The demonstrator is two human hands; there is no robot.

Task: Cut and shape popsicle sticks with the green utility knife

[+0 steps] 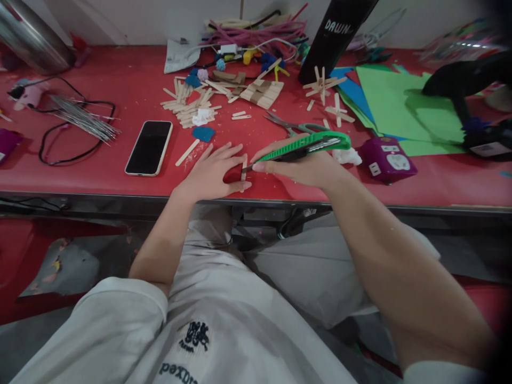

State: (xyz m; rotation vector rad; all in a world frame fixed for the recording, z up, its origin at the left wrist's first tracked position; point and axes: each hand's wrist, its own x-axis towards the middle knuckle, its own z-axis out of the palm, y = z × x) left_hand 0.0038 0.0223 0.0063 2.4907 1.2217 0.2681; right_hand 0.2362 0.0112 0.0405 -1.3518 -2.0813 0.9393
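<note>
My right hand (pixel 294 166) grips a green utility knife (pixel 308 145), its handle lying along the hand and its blade pointing left. The blade tip meets a short wooden craft stick (pixel 244 169) on the red tabletop. My left hand (pixel 212 169) holds that stick down at its two ends between thumb and index finger, the other fingers spread on the table. Beyond my left fingers lie another craft stick (pixel 187 152) and a blue lump (pixel 204 133). Grey scissors (pixel 294 127) rest just past the knife.
Loose craft sticks (pixel 188 106) are heaped ahead. A phone (pixel 150 148) and thin wires (pixel 86 118) lie left. At right stand a purple box (pixel 388 160), green paper (pixel 412 106) and a tall black container (pixel 334 37). The table's front edge (pixel 280 202) runs close to my wrists.
</note>
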